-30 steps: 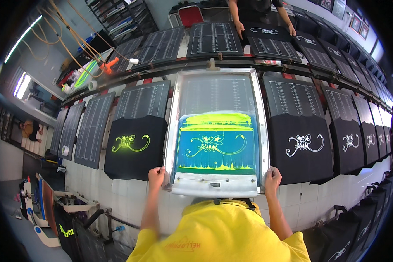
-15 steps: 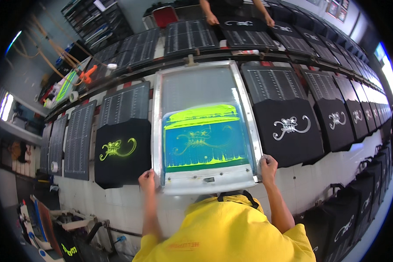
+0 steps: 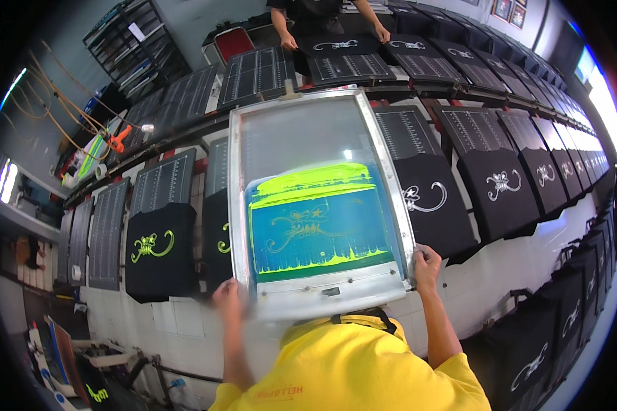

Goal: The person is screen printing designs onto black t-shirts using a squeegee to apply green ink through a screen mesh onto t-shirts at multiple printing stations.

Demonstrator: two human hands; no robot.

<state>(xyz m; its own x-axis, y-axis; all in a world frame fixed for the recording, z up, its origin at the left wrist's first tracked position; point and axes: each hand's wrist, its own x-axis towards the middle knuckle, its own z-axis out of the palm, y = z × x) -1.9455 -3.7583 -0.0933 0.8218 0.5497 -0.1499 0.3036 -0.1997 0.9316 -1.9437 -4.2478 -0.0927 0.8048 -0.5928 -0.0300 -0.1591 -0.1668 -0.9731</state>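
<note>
Flat platens [image 3: 107, 233] around metal-framed screen [image 3: 315, 212] between hands [image 3: 427, 267]

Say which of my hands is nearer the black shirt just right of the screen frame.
Right. Your right hand is near the shirt, at the right edge of the frame; your left hand is at the opposite edge.

1 red chair [image 3: 234, 44] at back. Dark loaded shelf rack [image 3: 137, 53] left of it. Tan hoses [image 3: 67, 109] hang left, orange tool [image 3: 120, 139] near. Framed pictures [image 3: 502, 9] upper right.
</note>
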